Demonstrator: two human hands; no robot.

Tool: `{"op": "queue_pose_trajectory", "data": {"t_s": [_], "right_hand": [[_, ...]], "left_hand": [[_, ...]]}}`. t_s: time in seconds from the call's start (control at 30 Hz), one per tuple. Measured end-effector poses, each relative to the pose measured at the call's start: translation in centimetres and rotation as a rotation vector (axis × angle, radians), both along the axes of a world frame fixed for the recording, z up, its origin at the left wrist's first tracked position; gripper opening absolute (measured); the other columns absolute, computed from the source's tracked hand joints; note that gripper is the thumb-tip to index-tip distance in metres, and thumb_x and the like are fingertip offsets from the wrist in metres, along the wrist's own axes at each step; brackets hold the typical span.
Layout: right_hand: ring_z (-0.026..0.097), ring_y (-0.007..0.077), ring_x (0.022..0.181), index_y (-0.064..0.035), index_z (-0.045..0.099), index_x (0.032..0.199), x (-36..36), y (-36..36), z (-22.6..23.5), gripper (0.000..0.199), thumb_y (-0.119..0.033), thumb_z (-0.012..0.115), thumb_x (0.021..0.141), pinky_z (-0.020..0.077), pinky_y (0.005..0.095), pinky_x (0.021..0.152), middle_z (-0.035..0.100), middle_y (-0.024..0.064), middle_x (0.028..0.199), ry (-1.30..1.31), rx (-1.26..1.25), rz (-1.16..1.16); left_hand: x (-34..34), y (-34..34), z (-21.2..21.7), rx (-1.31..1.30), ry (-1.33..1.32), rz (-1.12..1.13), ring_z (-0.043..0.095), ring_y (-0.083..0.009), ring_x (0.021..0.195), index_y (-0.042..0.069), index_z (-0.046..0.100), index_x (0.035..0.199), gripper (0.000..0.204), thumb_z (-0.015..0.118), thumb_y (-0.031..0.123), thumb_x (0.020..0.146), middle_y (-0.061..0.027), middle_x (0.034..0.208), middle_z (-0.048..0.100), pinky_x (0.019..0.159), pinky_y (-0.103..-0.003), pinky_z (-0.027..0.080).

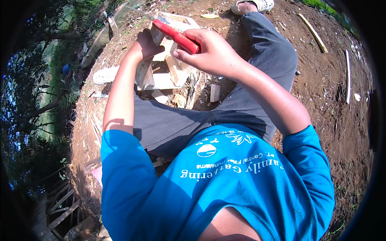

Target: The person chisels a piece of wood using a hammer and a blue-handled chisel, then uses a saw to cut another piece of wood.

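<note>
Hidden and cut-off parts

The knife [169, 28] handle vanishes inside the right hand [211, 50], its blade tip blurring toward eleven o'clock; the left hand [146, 43] covers the wood piece [145, 72] top; the sandalled foot [253, 5] at twelve o'clock is cropped by the edge.

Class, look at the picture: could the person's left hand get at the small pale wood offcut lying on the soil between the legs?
Probably yes, but not freely: the left hand grips an upright wood piece. The offcut lies uncovered on the ground.

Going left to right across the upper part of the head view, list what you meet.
White shoe → left hand on a wood piece → right hand gripping a red-handled knife → bamboo stick → pale stick.
</note>
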State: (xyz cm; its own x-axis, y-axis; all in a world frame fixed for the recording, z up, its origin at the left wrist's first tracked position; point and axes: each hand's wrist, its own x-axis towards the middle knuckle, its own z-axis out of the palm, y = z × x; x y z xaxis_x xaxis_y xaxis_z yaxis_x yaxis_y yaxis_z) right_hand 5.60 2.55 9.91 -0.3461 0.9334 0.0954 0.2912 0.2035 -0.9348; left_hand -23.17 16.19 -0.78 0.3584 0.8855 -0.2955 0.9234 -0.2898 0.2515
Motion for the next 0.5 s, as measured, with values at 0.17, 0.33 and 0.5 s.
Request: {"op": "queue_pose_trajectory", "data": {"t_s": [0.17,0.33,0.5], "right_hand": [[0.057,0.022,0.074,-0.0013,0.062,0.086,3.6,-4.8,-6.3,0.031,-0.026,0.08,0.089,0.0471,0.0356,0.07,0.058,0.0104,0.078,0.134,-0.009,-0.003],[0.047,0.0105,0.069,-0.0022,0.059,0.084,8.3,-6.6,-7.8,0.033,-0.025,0.082,0.09,0.0401,0.0302,0.063,0.05,0.0023,0.075,0.12,-0.156,-0.163],[0.046,0.007,0.069,-0.0028,0.058,0.087,10.9,-8.7,-8.7,0.033,-0.025,0.083,0.091,0.0393,0.0284,0.061,0.048,-0.0007,0.074,0.05,-0.181,-0.234]], "left_hand": [[4.8,-5.5,0.5,0.138,-0.106,0.145,0.062,-0.0386,0.124,-0.011,0.05,0.129,0.101,0.092,0.052,0.061,-0.0318,0.129,0.061,0.104,-0.043,0.052],[6.9,-5.2,0.0,-0.043,-0.166,0.126,0.064,-0.0383,0.121,-0.012,0.053,0.129,0.111,0.089,0.067,0.059,-0.0292,0.129,0.064,0.1,-0.041,0.052],[12.1,-3.6,0.6,-0.244,-0.107,-0.001,0.069,-0.036,0.112,-0.008,0.061,0.118,0.095,0.086,0.068,0.065,-0.0234,0.116,0.07,0.095,-0.041,0.054]]}}
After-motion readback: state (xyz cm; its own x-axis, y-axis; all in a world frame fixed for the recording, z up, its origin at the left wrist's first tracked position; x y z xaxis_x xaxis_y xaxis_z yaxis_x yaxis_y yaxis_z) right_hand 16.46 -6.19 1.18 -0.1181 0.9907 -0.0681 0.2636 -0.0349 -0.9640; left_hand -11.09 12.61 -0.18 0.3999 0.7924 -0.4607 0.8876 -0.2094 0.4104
